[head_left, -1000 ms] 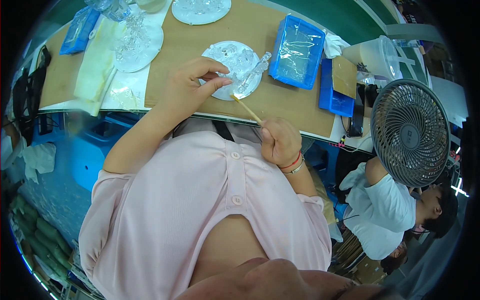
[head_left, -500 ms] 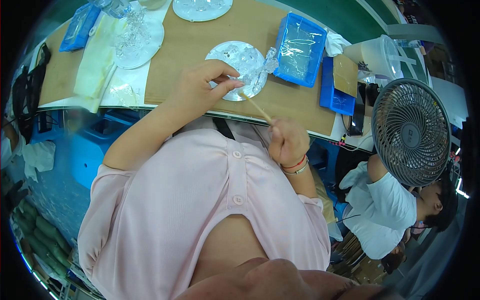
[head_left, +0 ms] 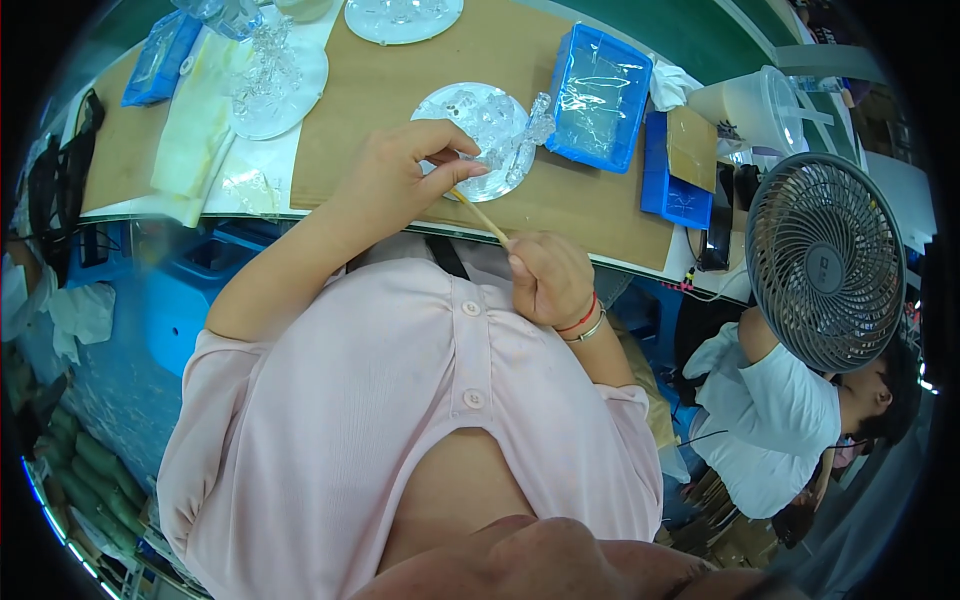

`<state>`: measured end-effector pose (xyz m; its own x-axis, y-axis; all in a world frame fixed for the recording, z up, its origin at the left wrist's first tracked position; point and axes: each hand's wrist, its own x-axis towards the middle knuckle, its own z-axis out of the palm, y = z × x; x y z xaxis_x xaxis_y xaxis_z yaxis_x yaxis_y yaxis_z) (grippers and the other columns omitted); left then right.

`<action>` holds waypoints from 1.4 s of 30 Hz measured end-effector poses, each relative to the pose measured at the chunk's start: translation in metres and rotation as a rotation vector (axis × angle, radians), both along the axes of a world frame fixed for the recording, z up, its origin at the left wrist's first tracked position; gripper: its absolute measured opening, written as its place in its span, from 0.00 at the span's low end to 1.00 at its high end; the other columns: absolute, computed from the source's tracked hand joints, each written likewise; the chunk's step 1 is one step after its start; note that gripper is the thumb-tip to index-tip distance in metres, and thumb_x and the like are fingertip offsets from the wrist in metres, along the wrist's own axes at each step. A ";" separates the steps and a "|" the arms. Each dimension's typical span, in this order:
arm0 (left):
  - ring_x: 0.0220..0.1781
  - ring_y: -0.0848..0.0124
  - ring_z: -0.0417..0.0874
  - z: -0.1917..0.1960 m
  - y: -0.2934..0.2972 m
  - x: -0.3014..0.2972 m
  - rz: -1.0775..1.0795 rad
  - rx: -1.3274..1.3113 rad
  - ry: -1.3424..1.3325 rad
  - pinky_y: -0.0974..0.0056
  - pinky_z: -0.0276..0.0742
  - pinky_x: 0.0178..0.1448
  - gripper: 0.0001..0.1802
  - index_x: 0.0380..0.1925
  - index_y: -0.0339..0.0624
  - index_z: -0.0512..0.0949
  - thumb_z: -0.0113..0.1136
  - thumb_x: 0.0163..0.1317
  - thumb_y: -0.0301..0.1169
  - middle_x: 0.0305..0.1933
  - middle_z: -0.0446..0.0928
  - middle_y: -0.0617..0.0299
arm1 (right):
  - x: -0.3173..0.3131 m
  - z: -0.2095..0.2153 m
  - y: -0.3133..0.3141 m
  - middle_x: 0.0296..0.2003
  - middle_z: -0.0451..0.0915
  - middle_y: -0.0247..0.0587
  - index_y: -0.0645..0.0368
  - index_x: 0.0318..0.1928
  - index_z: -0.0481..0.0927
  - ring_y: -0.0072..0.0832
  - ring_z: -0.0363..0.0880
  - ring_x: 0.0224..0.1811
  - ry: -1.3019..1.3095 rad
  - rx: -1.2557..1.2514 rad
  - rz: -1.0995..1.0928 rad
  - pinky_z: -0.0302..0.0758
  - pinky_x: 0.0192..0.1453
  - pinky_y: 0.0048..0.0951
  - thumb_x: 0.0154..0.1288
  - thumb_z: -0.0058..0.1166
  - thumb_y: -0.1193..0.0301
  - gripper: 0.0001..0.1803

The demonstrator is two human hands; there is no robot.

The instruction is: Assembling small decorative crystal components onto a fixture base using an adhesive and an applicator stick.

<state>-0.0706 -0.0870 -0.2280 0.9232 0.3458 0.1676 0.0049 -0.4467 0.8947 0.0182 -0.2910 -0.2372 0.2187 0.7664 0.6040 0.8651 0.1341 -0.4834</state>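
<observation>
A: How does each hand grip?

B: The right hand point(head_left: 548, 278), just below the middle of the frame, is clenched around the lower end of a thin wooden stick point(head_left: 478, 214). The left hand point(head_left: 392, 180), up and to the left of it, pinches a small clear plastic piece point(head_left: 492, 152) between thumb and fingertips, over the round clear plate point(head_left: 450, 105).

A: What changed against the earlier pictures?

B: A second ago the left hand lay higher, across the plate, and the stick's tip sat beside it. Now that hand sits lower, near the table's front edge, and the stick's tip meets the held piece. It looks as if the person has brought tool and piece together to work on it.

A: And the stick's direction?

B: Its long axis runs diagonally, from lower right at the fist to upper left at the pinch, tip pointing toward the plate.

A: Around them?

B: A blue tray point(head_left: 598, 98) lined with clear film lies right of the plate; a grey fan point(head_left: 825, 262) stands at the right, above a seated person in white point(head_left: 775, 425).
</observation>
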 end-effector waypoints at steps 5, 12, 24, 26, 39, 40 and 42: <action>0.35 0.72 0.83 0.004 0.000 0.000 0.004 -0.007 0.006 0.70 0.77 0.38 0.09 0.35 0.37 0.81 0.67 0.55 0.27 0.35 0.83 0.59 | 0.008 -0.005 -0.020 0.27 0.80 0.45 0.62 0.36 0.75 0.33 0.80 0.23 0.086 0.045 -0.115 0.74 0.27 0.28 0.67 0.49 0.76 0.03; 0.33 0.69 0.83 0.004 0.002 -0.001 0.002 0.146 0.007 0.68 0.76 0.36 0.08 0.35 0.38 0.81 0.67 0.55 0.28 0.35 0.82 0.58 | 0.025 -0.011 -0.021 0.25 0.81 0.44 0.65 0.36 0.75 0.25 0.78 0.20 0.109 0.095 -0.377 0.74 0.26 0.21 0.70 0.47 0.74 0.07; 0.31 0.69 0.82 0.054 0.026 -0.006 -0.044 0.014 0.105 0.67 0.76 0.37 0.07 0.33 0.39 0.82 0.66 0.56 0.30 0.31 0.83 0.59 | 0.019 0.013 -0.057 0.21 0.74 0.46 0.64 0.36 0.71 0.29 0.72 0.19 0.184 0.469 -0.227 0.67 0.23 0.24 0.73 0.45 0.64 0.14; 0.32 0.76 0.81 0.089 0.047 -0.005 -0.153 -0.252 0.200 0.69 0.76 0.39 0.07 0.32 0.38 0.82 0.67 0.56 0.29 0.30 0.83 0.62 | 0.023 0.021 -0.057 0.21 0.70 0.43 0.63 0.37 0.67 0.26 0.66 0.18 0.101 0.676 -0.267 0.61 0.21 0.24 0.74 0.42 0.63 0.14; 0.29 0.63 0.84 0.091 0.195 0.259 0.057 0.608 0.288 0.60 0.79 0.38 0.14 0.29 0.40 0.84 0.63 0.54 0.40 0.29 0.83 0.54 | 0.032 0.018 -0.064 0.25 0.75 0.45 0.62 0.48 0.68 0.26 0.70 0.22 0.129 0.684 -0.452 0.68 0.26 0.22 0.76 0.35 0.58 0.18; 0.29 0.63 0.84 0.065 0.213 0.279 0.055 0.613 0.281 0.60 0.79 0.38 0.14 0.29 0.40 0.84 0.63 0.54 0.40 0.29 0.83 0.54 | 0.033 0.017 -0.065 0.27 0.73 0.47 0.63 0.47 0.68 0.26 0.70 0.24 0.155 0.684 -0.411 0.70 0.29 0.20 0.76 0.35 0.58 0.19; 0.35 0.54 0.84 0.019 0.251 0.295 -0.052 0.903 0.336 0.54 0.78 0.43 0.16 0.32 0.42 0.85 0.63 0.51 0.43 0.33 0.83 0.50 | 0.034 0.021 -0.068 0.27 0.74 0.48 0.63 0.47 0.68 0.27 0.71 0.25 0.164 0.664 -0.385 0.69 0.28 0.20 0.76 0.36 0.59 0.18</action>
